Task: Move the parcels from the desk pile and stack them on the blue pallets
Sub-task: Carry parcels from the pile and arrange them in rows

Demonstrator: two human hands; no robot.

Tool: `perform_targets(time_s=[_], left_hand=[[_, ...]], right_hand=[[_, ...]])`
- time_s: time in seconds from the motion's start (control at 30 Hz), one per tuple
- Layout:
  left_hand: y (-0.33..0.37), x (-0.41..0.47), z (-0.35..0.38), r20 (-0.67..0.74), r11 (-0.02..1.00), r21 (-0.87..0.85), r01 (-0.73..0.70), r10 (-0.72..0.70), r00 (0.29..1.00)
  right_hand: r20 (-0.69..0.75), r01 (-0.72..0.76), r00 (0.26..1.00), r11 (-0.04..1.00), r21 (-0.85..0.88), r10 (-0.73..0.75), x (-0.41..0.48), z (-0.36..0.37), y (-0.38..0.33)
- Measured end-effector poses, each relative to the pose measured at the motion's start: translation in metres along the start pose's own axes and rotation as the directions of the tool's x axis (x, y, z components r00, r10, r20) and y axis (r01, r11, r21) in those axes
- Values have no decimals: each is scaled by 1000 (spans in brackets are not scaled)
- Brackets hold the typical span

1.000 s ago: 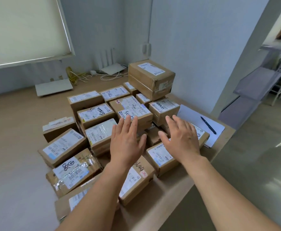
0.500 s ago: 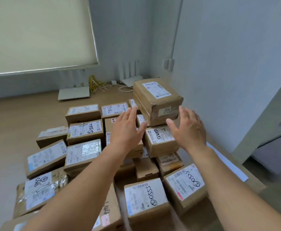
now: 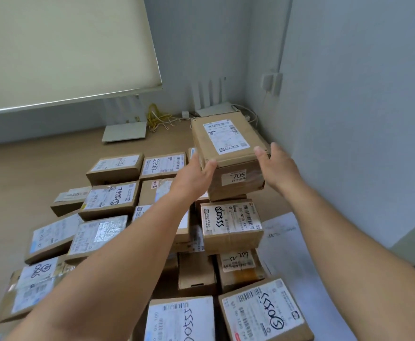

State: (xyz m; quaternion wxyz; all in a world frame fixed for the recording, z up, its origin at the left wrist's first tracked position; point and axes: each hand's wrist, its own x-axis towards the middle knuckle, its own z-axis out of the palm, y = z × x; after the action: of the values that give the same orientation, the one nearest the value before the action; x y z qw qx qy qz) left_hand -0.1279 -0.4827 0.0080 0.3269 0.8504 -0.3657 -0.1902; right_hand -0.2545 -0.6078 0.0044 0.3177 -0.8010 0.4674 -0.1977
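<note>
Left hand: your left hand (image 3: 194,178) grips the left side of the large brown cardboard parcel (image 3: 228,148). The thumb is hooked over its near top edge and the other fingers are hidden behind the box.
Right hand: your right hand (image 3: 277,166) grips the right near corner, thumb on the top edge, fingers wrapped out of sight round the side.
Parcel: it sits on top of the pile at the far right of the light wooden desk (image 3: 29,173), close to the wall corner and above a small brown box with a scrawled white label (image 3: 231,225). You cannot tell whether it has lifted clear.
Change: half a second ago both hands were spread and touching nothing; now both clasp the parcel.
Surroundings: a white paper sheet (image 3: 287,242) lies right of the pile. A flat white router (image 3: 125,131) and a yellow cable tangle (image 3: 156,116) sit at the far edge.
</note>
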Motion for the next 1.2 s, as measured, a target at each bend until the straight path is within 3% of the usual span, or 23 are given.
perform_targets(time_s=[0.23,0.43,0.63,0.83,1.2], left_hand=[[-2,-3,6,52,940,-338,37,-20,998],[-6,-25,-9,-20,877,-475,-68,67,998],[-20,-58,-31,-96,866,-476,-154,124,988],[-53,-96,-58,-163,880,-422,-218,163,973],[-139,-184,-126,-302,872,-428,-236,108,947]], right_hand=[[89,2,996,964,268,-27,3,-1,11],[98,121,981,916,382,-170,-22,-8,3],[114,261,945,915,307,-307,-50,-7,-14],[165,253,927,886,388,-337,-86,20,-37],[214,372,856,847,379,-471,-175,86,-110]])
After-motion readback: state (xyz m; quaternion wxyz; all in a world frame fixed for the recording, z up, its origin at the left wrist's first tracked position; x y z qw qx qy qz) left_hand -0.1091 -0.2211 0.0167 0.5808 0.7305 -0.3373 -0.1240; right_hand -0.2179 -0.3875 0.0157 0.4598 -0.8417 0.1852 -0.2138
